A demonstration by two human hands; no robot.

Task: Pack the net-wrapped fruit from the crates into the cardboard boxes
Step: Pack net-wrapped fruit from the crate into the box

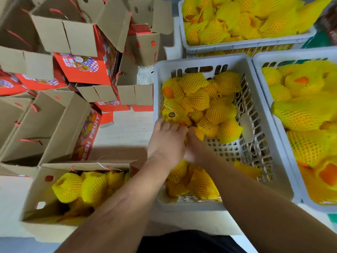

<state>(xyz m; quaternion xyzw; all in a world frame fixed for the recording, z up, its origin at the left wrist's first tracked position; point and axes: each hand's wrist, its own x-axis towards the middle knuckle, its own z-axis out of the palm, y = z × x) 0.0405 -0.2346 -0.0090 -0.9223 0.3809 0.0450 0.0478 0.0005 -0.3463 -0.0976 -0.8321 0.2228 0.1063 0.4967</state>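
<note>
Head view: both hands' fingers grasping netted fruit [173, 114] in grey crate [255, 179]; full crates adjacent.

The fruit [217, 108] is orange under bright yellow foam net with a fine diamond mesh, and one piece at nine o'clock in the middle crate [255, 136] bears a small round dark sticker [171, 114]. That crate is pale grey-white with a perforated floor and slotted walls, as are the crate at one o'clock [246, 45] and the crate at three o'clock [284, 136]. The cardboard boxes [87, 70] toward ten o'clock are plain brown inside and red outside with a cartoon print, a blue-and-white chequer patch and red cord handles, one box [89, 136] carrying yellow letters, and the box at seven o'clock [36, 196] is brown with yellow-netted fruit inside.
</note>
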